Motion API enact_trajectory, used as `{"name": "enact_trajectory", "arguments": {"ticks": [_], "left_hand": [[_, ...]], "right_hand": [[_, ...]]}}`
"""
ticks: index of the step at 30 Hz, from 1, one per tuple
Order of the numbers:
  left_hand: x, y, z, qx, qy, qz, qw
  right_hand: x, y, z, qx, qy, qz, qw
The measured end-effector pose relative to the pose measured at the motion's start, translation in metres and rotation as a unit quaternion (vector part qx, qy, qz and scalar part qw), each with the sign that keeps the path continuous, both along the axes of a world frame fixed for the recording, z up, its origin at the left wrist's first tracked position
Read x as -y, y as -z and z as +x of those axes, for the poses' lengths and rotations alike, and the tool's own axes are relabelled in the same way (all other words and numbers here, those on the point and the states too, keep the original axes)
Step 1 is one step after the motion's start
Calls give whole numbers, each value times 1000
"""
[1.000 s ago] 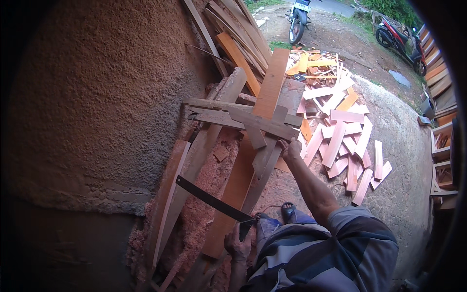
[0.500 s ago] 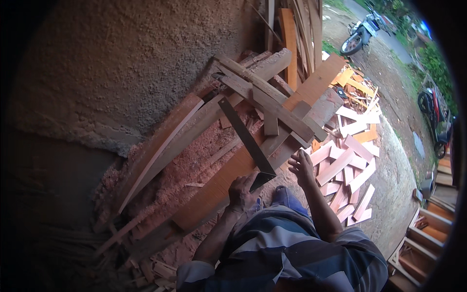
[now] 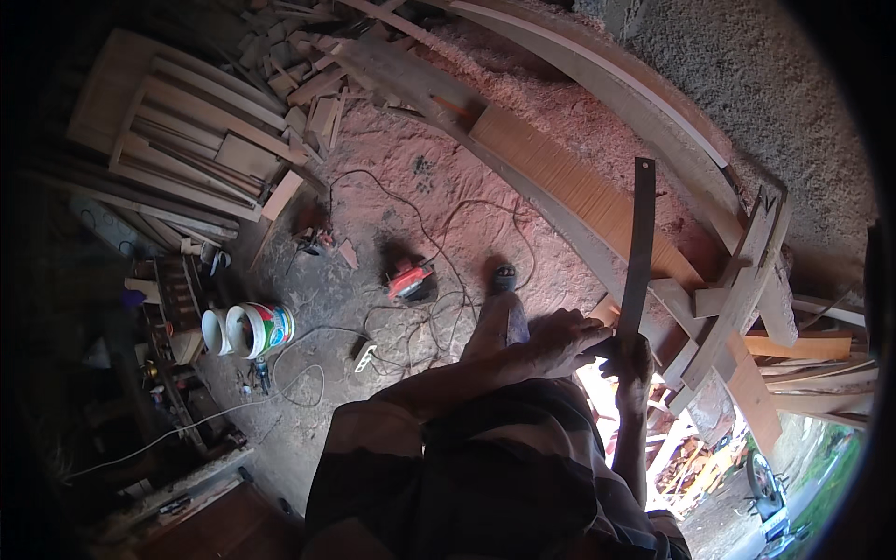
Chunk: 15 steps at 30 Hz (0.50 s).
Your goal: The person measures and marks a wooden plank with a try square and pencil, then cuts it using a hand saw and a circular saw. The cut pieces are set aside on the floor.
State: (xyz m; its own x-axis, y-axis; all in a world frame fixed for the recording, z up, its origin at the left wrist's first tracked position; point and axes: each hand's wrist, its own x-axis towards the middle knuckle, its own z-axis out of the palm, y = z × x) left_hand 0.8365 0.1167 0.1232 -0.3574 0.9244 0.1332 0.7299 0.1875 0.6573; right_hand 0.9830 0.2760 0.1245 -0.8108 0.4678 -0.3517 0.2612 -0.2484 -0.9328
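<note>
Both of my hands are on a dark metal carpenter's square (image 3: 640, 233), its long blade standing away from me. My right hand (image 3: 633, 364) is wrapped round the corner end. Beside it, my left hand (image 3: 565, 341) is closed at the short arm, which its fingers partly hide. Past the blade lies a long orange-brown board (image 3: 569, 182), resting on a thicker plank. Greyish wood strips (image 3: 737, 289) lie crossed at the board's right end.
Cords trail over the floor round a red power tool (image 3: 409, 278). White buckets (image 3: 252, 329) stand at the left, below a stacked wooden frame (image 3: 191, 140). A rough wall (image 3: 765, 84) rises at the far right. Outside, a motorcycle (image 3: 767, 499) is parked.
My view has swung left, bringing the workshop floor into sight. My right hand, free and apart before, has taken hold of the square. The square is now off the board, in both hands.
</note>
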Motion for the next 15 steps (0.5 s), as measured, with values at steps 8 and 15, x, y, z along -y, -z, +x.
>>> {"name": "enact_trajectory", "arguments": {"ticks": [8,15], "left_hand": [[158,-175,2,-120,-373,294,872],[235,-249,12,-463,-456,357,671]], "right_hand": [[41,32,-80,-3,-227,103,968],[116,81,-122,68,-324,154,931]]}}
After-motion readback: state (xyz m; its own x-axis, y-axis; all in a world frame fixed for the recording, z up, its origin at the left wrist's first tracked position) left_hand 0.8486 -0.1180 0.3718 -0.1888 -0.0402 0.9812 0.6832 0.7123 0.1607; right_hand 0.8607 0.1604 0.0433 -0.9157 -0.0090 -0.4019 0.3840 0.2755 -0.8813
